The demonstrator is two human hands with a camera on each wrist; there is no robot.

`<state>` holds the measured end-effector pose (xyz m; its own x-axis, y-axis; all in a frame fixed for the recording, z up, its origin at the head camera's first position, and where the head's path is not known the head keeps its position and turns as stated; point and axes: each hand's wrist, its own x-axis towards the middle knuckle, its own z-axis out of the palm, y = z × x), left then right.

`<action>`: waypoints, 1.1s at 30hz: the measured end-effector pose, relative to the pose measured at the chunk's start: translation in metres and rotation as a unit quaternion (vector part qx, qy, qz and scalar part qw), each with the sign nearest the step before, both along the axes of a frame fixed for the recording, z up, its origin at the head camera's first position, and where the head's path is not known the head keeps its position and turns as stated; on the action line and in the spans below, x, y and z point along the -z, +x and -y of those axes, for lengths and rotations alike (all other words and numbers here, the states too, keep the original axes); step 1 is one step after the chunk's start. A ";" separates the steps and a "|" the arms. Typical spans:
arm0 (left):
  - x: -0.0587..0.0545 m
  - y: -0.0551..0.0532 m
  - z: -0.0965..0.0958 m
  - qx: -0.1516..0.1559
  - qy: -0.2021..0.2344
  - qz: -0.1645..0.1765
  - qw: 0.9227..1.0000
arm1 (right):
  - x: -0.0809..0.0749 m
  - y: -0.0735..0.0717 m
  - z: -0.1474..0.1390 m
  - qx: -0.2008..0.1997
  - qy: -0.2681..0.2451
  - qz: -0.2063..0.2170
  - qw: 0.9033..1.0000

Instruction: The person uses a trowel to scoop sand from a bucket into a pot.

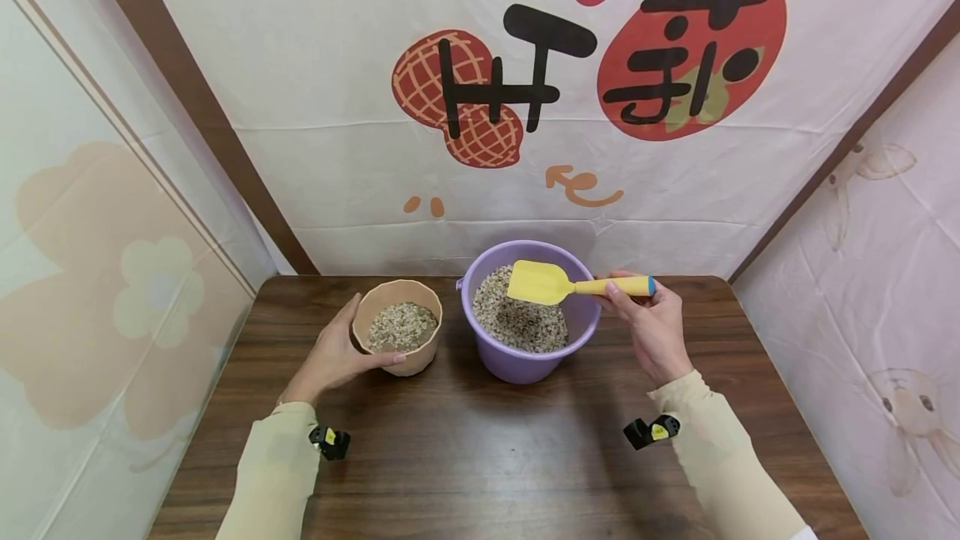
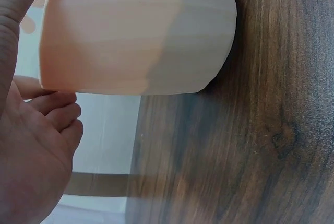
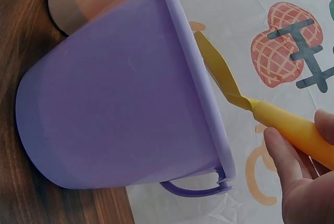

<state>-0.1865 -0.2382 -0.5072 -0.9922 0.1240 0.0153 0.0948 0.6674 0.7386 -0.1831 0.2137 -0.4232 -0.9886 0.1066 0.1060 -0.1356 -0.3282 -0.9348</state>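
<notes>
My left hand grips a peach-coloured flowerpot by its side, thumb at the front and fingers on the left. Grainy, pebbly soil partly fills the pot. In the left wrist view, the pot's ribbed wall looms close, with the fingers at its rim. A purple bucket stands to its right and holds more of the same mix. Over the bucket, my right hand holds a yellow toy shovel by its handle. The shovel lies roughly level, and no soil shows on its blade.
Both containers stand near the back of a brown wooden table. A printed white cloth hangs right behind it, with more cloth at both sides. The bucket's handle hangs at its side.
</notes>
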 end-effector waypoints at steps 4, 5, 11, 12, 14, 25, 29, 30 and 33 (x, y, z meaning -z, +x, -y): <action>-0.007 0.000 -0.003 -0.006 -0.009 -0.020 1.000 | 0.000 0.000 -0.001 -0.002 -0.002 -0.004 1.000; -0.010 -0.001 -0.005 -0.006 -0.011 -0.026 1.000 | 0.001 0.000 -0.001 -0.001 -0.001 -0.005 1.000; -0.034 -0.002 -0.029 0.023 0.013 -0.055 0.998 | 0.002 0.001 -0.001 -0.001 0.010 -0.004 1.000; -0.037 -0.002 -0.034 0.030 0.018 -0.059 0.998 | 0.003 0.002 -0.001 -0.001 0.013 -0.003 1.000; -0.043 -0.003 -0.045 0.045 0.027 -0.067 0.996 | 0.003 0.002 -0.001 -0.002 0.018 -0.001 1.000; -0.053 -0.014 -0.095 0.105 0.022 -0.029 0.994 | 0.004 0.002 -0.001 0.002 0.038 0.013 0.999; -0.051 -0.020 -0.110 0.124 0.023 -0.025 0.992 | 0.004 0.002 -0.002 0.006 0.045 0.018 0.999; -0.051 -0.021 -0.113 0.127 0.024 -0.025 0.991 | 0.004 0.002 -0.003 0.007 0.047 0.018 0.999; -0.048 -0.022 -0.120 0.130 0.038 -0.015 0.991 | 0.004 0.002 -0.004 0.010 0.050 0.019 0.999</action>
